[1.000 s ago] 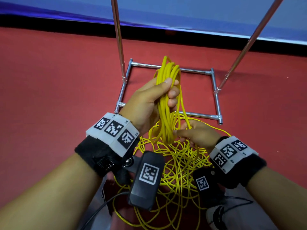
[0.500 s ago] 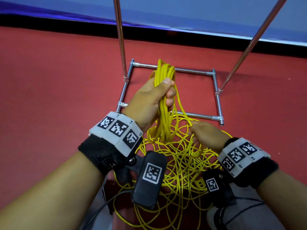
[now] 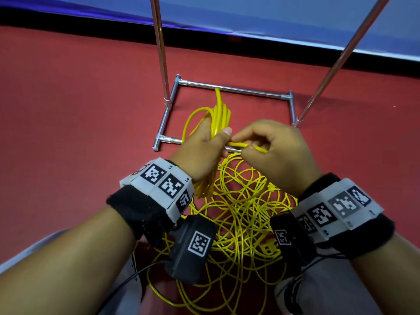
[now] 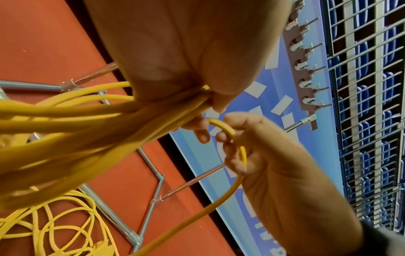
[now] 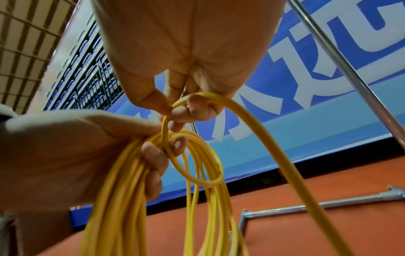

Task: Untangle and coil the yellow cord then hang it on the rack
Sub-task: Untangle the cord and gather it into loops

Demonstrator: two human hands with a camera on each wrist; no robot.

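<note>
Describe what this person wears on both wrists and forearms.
Bare forearms, no sleeves. Each wrist carries a black fuzzy band topped by white blocks printed with black square codes. A black camera box with its own code hangs under each wrist, with thin black cables trailing back.

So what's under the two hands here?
A loose tangle of yellow cord lies on the red floor below the left hand and right hand, by the rack base. The wrists and cameras cover parts of the tangle.
</note>
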